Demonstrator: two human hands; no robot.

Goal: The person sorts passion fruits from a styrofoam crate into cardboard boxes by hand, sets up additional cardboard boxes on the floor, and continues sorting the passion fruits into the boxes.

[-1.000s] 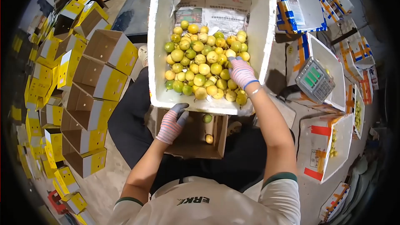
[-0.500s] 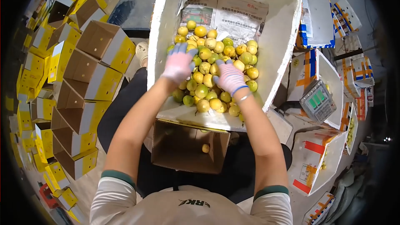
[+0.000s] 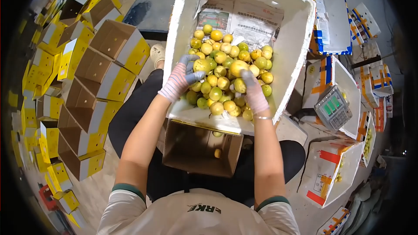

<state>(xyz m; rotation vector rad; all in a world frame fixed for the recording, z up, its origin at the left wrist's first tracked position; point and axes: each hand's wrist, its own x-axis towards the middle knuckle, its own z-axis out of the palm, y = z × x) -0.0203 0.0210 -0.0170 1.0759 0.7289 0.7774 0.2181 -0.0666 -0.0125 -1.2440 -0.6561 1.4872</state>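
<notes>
A white foam box (image 3: 173, 39) holds a heap of round yellow-green passion fruit (image 3: 222, 82) in front of me. My left hand (image 3: 179, 77), in a striped glove with grey fingertips, is closed on a yellowish passion fruit (image 3: 201, 65) at the left of the heap. On the right, my gloved right hand (image 3: 254, 90) grips a larger yellow passion fruit (image 3: 238, 68), raised a little above the others. Below the foam box, between my legs, an open cardboard box (image 3: 196, 152) contains a couple of fruits (image 3: 217, 152).
Newspaper (image 3: 257, 19) lines the far end of the foam box. Open yellow-and-white cartons (image 3: 114, 48) stand in rows on the left. To the right are a scale display (image 3: 333, 108), more foam boxes (image 3: 333, 169) with orange and red tape, and a blue-taped foam box (image 3: 333, 17).
Both hands have come up from the heap, each now with a passion fruit in its fingers. They have turned to face each other. The view has shifted slightly.
</notes>
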